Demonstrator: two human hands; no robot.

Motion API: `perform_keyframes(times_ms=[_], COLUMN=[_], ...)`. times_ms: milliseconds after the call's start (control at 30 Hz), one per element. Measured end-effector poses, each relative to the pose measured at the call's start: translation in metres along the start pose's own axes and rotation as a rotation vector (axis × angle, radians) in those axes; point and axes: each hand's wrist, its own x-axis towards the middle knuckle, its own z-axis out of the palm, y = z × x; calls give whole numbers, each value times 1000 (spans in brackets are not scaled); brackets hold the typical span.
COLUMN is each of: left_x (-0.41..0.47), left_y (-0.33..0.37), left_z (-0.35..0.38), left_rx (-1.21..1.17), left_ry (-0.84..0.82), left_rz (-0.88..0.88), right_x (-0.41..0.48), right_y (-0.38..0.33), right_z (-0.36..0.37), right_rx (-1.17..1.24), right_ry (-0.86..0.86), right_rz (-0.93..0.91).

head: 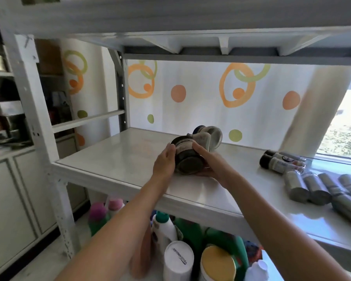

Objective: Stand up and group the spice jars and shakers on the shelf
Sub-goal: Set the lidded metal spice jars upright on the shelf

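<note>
Gripping the dark round ceramic jar [187,159] tipped on the white shelf board [114,157], your left hand [163,164] and right hand [211,165] clasp its sides.

"How many on the shelf [114,159]?"

"I count three ceramic jars [203,140], two black-capped shakers [272,160] and at least four silver canisters [296,184]. The frame cuts off the far ones."

"Hands?"

"Two: left hand [163,164], right hand [215,167]."

"Underneath?"

"Two pink-capped bottles [97,210]. The rest overlap too much for me to count."
</note>
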Motion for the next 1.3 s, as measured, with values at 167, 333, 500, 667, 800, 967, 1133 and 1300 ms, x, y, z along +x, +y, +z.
perform_keyframes(times_ms=[167,333,500,667,800,967,1133,1300], left_x=[11,-3,-7,-10,-9,-6,3,45], left_y=[-11,7,10,11,8,6,2,-7], left_z=[0,-5,-6,-6,-6,-4,-7,-27], left_rx=[-63,-153,-239,-246,-254,-290,-371,-481], left_ry=[-40,-30,-14,1,5,-1,14,-3], left_rz=[-10,32,40,95,146,162,87,-68], right_x=[-7,-1,-9,-13,-15,-16,-13,-2], right_y=[7,16,10,11,11,12,15,8], right_z=[-1,0,0,-1,-1,1,-3,-21], right_rx=[-63,-221,-316,-338,-363,-480,-532,-409], right_ry=[47,42,28,-32,-60,-19,-31,148], right_rz=[-60,-91,-150,-233,-234,-258,-264,-361])
